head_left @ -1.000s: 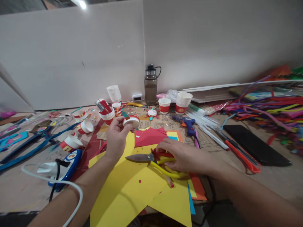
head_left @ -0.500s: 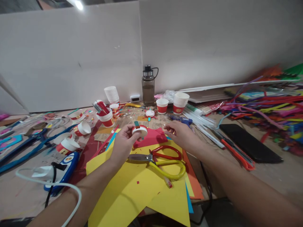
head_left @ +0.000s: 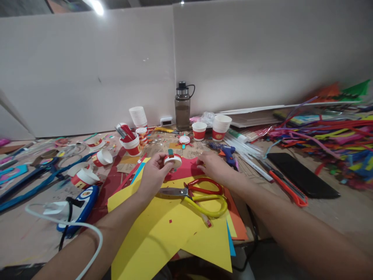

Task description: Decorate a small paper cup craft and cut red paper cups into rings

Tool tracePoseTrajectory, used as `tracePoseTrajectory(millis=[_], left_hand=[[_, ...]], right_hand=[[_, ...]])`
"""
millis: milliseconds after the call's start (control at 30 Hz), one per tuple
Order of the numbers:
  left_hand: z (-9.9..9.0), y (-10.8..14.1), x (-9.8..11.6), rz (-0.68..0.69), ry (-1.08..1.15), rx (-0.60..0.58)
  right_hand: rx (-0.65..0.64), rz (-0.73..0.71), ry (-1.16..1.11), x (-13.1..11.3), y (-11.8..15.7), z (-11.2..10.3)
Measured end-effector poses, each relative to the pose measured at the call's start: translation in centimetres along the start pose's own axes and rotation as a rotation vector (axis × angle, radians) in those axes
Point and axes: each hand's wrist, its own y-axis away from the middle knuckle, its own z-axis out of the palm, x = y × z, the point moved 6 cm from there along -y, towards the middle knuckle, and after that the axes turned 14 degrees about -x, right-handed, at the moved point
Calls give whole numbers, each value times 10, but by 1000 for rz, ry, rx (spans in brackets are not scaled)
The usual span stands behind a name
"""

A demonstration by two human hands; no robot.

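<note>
Between its thumb and fingers, my left hand (head_left: 159, 170) grips a small round red-and-white cup piece (head_left: 173, 160) with a green tab on its upper side. My right hand (head_left: 211, 164) is beside it with fingers pinched together over the red paper (head_left: 182, 170); what they hold, if anything, is too small to tell. Below both hands, scissors (head_left: 189, 191) with one red and one yellow handle lie on yellow paper (head_left: 151, 229). A similar round piece (head_left: 184, 140) with a blue-green tab lies behind the hands.
A bottle (head_left: 182, 107) and paper cups (head_left: 222, 127) stand at the back. To the right are a glue gun (head_left: 229, 153), a red cutter (head_left: 287, 186), a black phone (head_left: 303, 175) and colourful pipe cleaners (head_left: 329, 136). Tipped cups (head_left: 84, 177) lie left, near a white cable (head_left: 97, 233).
My right hand has moved left, closer to the round piece, and its fingers have drawn together. The round piece is slightly turned in my left hand. The view has shifted a little.
</note>
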Motion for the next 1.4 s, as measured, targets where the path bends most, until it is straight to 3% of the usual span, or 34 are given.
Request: tracePoseTrajectory(millis=[167, 300, 600, 900, 1067, 1400], left_hand=[[0, 0, -1, -3, -23, -6], [0, 0, 0, 0, -33, 0], [0, -1, -7, -40, 8, -38], [0, -1, -5, -33, 12, -32], [1, -2, -5, -39, 17, -35], [2, -1, -4, -40, 9, -41]], right_hand=[[-23, -83, -122, -5, 3, -1], [44, -119, -229, 1, 5, -8], [-26, -46, -52, 4, -3, 10], [-36, -75, -114, -4, 3, 4], [-58, -15, -81, -4, 1, 6], [-49, 43, -225, 0, 3, 4]])
